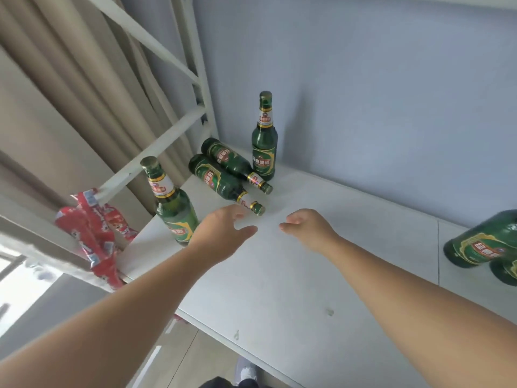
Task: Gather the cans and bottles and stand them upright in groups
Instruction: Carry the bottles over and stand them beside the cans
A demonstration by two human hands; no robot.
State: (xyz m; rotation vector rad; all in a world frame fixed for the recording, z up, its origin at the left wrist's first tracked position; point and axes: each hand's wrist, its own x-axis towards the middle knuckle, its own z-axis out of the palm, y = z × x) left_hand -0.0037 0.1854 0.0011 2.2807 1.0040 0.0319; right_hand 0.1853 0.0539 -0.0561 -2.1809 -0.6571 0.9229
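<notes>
Green glass beer bottles are on a white table (293,270). One bottle (264,138) stands upright in the far corner by the wall. Another upright bottle (173,205) stands near the table's left edge. Between them two bottles lie on their sides, the nearer lying bottle (221,183) and the farther lying bottle (235,163), necks pointing right. My left hand (221,233) hovers open just short of the nearer lying bottle's neck. My right hand (307,228) is beside it, fingers loosely curled, holding nothing. Two more green bottles (486,245) show at the right edge, partly cut off.
A white metal frame (156,152) with slanted bars rises at the table's left end. Red printed packaging (95,233) hangs off that side. Beige curtains hang behind the frame. A blue-grey wall backs the table. The table's front edge runs below my forearms, floor and a shoe beneath.
</notes>
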